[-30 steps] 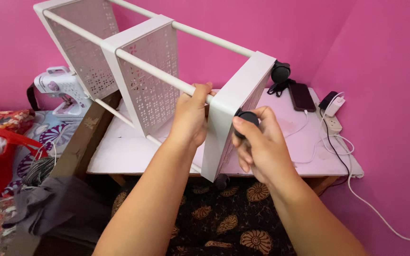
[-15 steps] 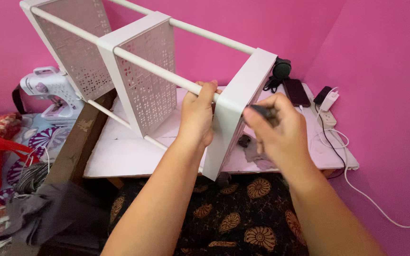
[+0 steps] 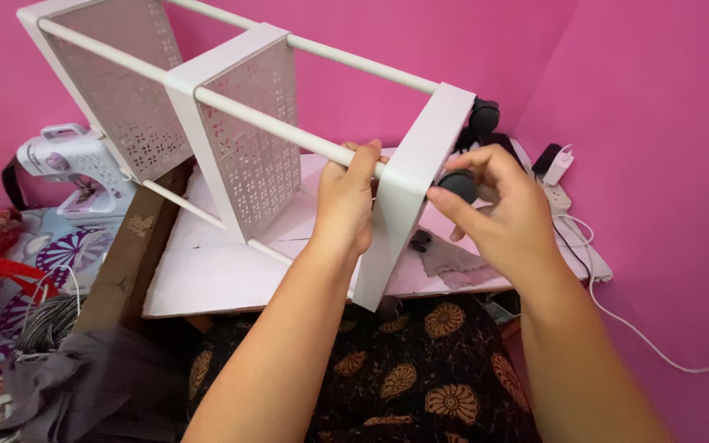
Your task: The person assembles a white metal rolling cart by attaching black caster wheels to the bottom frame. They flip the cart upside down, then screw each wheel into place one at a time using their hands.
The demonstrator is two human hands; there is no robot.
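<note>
Left hand [image 3: 345, 205] gripping one white perforated metal three-shelf rack [image 3: 248, 131] by its rod, right hand [image 3: 498, 209] at 3 o'clock pinching one black caster wheel [image 3: 458, 187], second black wheel [image 3: 484, 115] at 1 o'clock

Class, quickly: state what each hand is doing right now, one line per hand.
Left hand: closed around the white rack's tube.
Right hand: fingers pinching a black caster wheel at the rack's end panel.

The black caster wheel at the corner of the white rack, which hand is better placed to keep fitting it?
Probably the right hand: its fingers already pinch the black caster wheel against the end panel. The left hand grips the white tube.
</note>
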